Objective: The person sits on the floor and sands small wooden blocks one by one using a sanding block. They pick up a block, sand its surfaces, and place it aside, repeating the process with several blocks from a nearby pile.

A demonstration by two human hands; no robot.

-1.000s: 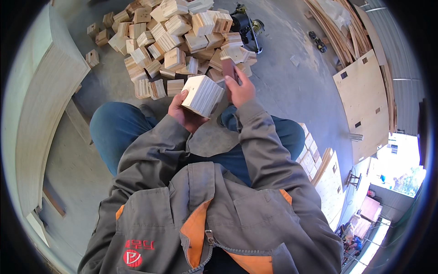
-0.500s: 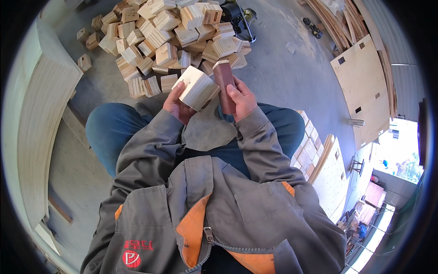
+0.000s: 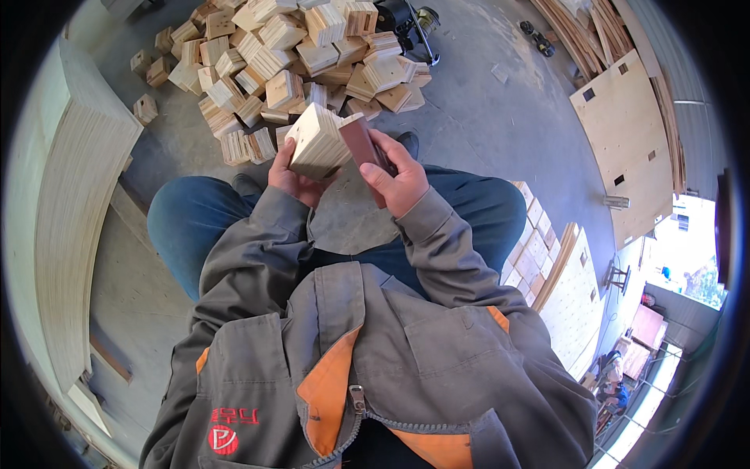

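My left hand (image 3: 291, 178) is closed around a pale plywood block (image 3: 319, 141), holding it up above the gap between my knees. Layered edges show on the side of the block. In my right hand (image 3: 401, 178) is a sanding block (image 3: 360, 144), a long piece wrapped in reddish-brown abrasive with a pale wooden end. It leans to the left, its upper part against or very close to the right side of the plywood block; actual contact cannot be made out. The fingers under the plywood block are partly hidden.
A heap of similar blocks (image 3: 285, 66) lies on the floor ahead, with a black power tool (image 3: 406, 23) beside it. Neat rows of blocks (image 3: 533, 248) stand by my right knee. Stacked plywood sheets (image 3: 78, 203) rise at left; perforated panels (image 3: 625, 141) lean at right.
The sanding block has tilted left, its top now at the plywood block's right side. The plywood block has shifted slightly left and turned in my left hand.
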